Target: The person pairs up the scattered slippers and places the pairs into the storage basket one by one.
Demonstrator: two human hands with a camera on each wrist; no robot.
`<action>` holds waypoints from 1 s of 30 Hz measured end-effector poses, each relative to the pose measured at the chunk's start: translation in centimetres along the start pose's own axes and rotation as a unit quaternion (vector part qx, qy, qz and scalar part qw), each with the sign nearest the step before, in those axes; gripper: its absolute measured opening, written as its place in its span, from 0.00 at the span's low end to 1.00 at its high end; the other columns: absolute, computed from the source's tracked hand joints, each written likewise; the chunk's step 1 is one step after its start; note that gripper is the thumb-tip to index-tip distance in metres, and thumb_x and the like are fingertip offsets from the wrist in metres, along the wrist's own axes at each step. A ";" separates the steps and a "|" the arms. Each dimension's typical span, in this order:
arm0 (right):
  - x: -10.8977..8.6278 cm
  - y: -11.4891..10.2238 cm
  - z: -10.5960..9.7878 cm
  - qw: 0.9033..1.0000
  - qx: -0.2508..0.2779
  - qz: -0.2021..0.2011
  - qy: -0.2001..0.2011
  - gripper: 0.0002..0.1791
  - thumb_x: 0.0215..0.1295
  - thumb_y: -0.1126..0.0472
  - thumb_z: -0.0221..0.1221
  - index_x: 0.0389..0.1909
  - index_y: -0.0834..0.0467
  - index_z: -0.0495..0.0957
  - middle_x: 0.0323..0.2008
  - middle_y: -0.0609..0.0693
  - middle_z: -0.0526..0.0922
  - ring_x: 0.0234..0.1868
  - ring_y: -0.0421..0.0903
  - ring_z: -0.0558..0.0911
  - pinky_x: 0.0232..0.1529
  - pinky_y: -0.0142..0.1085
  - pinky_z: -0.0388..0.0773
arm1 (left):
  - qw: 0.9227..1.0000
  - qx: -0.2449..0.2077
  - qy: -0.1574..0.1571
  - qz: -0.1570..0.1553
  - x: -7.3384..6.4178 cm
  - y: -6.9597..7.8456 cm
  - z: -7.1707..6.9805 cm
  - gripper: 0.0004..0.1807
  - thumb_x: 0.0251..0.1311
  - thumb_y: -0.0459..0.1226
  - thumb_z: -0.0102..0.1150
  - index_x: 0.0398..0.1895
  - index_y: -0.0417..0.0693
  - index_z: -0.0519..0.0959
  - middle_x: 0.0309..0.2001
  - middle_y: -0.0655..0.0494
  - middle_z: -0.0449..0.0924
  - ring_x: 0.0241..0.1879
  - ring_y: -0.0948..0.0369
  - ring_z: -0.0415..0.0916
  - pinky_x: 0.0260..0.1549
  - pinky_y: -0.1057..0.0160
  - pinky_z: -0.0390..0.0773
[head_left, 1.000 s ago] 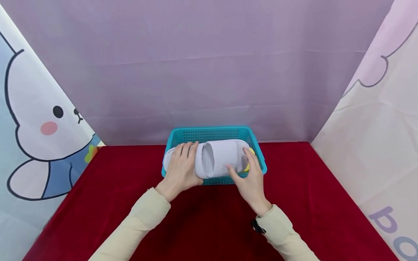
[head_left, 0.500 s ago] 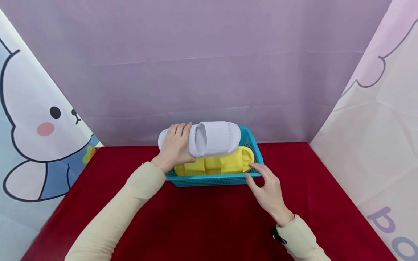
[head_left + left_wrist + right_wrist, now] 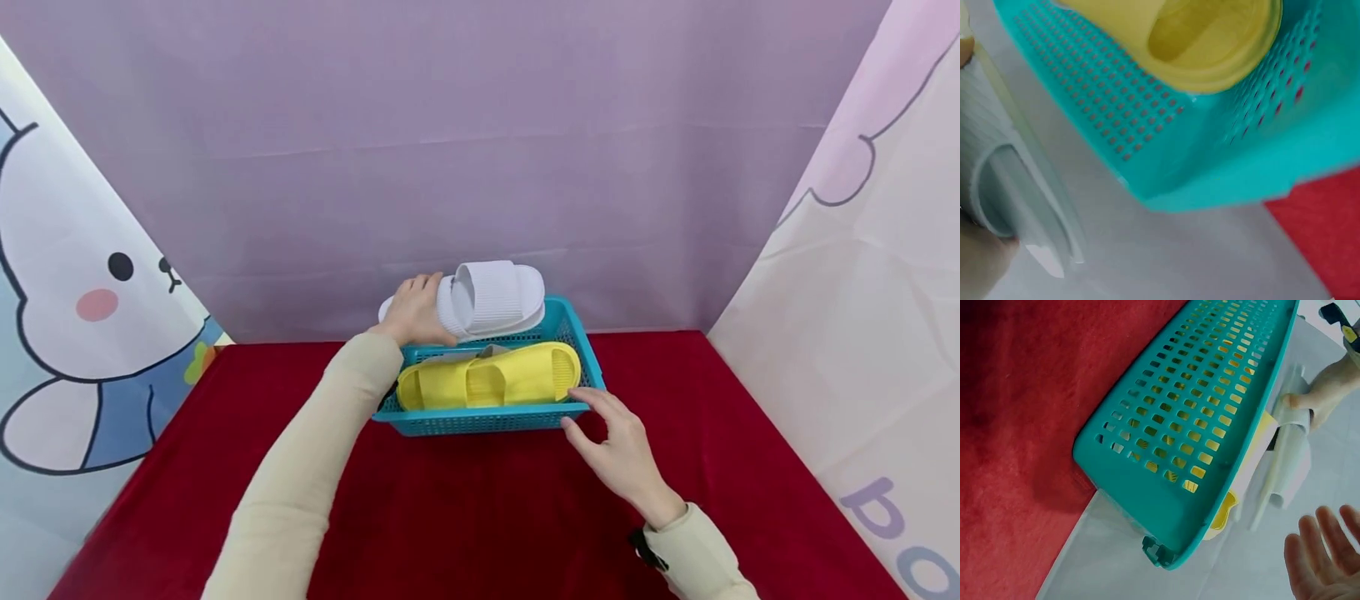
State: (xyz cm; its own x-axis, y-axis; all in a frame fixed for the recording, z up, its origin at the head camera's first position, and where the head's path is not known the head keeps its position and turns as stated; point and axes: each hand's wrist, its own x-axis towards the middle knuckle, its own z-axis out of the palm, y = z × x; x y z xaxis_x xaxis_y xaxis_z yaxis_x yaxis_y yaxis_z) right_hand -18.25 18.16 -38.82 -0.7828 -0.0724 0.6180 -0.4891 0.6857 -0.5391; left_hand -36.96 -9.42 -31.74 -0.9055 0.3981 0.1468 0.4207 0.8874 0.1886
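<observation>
My left hand grips a pair of white slippers above the basket's back edge, fingers wrapped over their left part. In the left wrist view the white slippers hang outside the basket wall, two soles lying close together. Yellow slippers lie lengthwise inside the turquoise basket, toward its front side. Near the basket's front right corner is my right hand, fingers and thumb spread apart around nothing. The right wrist view shows those fingers relaxed, with the right hand beside the basket.
The perforated basket stands on a red cloth against a lilac backdrop. Printed side panels rise at both sides, the left one with a cartoon animal. A grey-white edge shows behind the yellow slippers.
The white slippers have risen out of the basket and gone backward in my left hand, uncovering the yellow slippers. My right hand has left the white slippers and moved right and nearer.
</observation>
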 end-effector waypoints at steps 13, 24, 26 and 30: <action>0.4 0.2 -2.6 0.973 -0.092 0.095 -0.190 0.25 0.58 0.53 0.60 0.55 0.59 0.72 0.51 0.52 0.78 0.53 0.52 0.76 0.51 0.50 0.74 | 0.997 -0.047 -0.055 -0.037 0.2 -1.0 3.2 0.60 0.36 0.56 0.68 0.70 0.42 0.48 0.67 0.41 0.55 0.65 0.45 0.53 0.63 0.47 0.57; 0.0 0.3 -2.3 0.971 -0.090 0.092 -0.203 0.25 0.58 0.52 0.60 0.54 0.58 0.73 0.49 0.50 0.79 0.50 0.50 0.77 0.49 0.48 0.76 | 0.992 -0.088 -0.086 -0.039 0.1 -1.5 3.7 0.59 0.37 0.54 0.68 0.71 0.44 0.47 0.67 0.43 0.54 0.63 0.46 0.54 0.60 0.46 0.61; 0.0 0.3 -2.3 0.971 -0.088 0.092 -0.201 0.24 0.57 0.52 0.60 0.54 0.58 0.73 0.49 0.50 0.79 0.49 0.49 0.78 0.49 0.47 0.76 | 0.991 -0.091 -0.092 -0.041 0.1 -1.5 3.6 0.57 0.39 0.54 0.67 0.71 0.45 0.48 0.68 0.43 0.53 0.65 0.46 0.52 0.60 0.45 0.61; 0.3 0.3 -2.4 0.972 -0.085 0.091 -0.201 0.24 0.57 0.52 0.60 0.54 0.58 0.73 0.48 0.50 0.79 0.49 0.49 0.78 0.48 0.47 0.76 | 0.989 -0.096 -0.101 -0.056 0.2 -1.5 3.1 0.52 0.46 0.53 0.64 0.71 0.47 0.48 0.70 0.42 0.48 0.69 0.44 0.45 0.62 0.42 0.57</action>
State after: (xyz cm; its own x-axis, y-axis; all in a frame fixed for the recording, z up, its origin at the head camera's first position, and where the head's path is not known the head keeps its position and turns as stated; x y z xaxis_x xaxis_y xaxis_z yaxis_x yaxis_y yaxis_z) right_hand -17.66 20.04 -37.44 -0.9543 -0.1920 0.2290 -0.2839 0.8213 -0.4948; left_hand -37.91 -9.99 -34.98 -0.9316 0.3550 -0.0784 0.3022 0.8760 0.3758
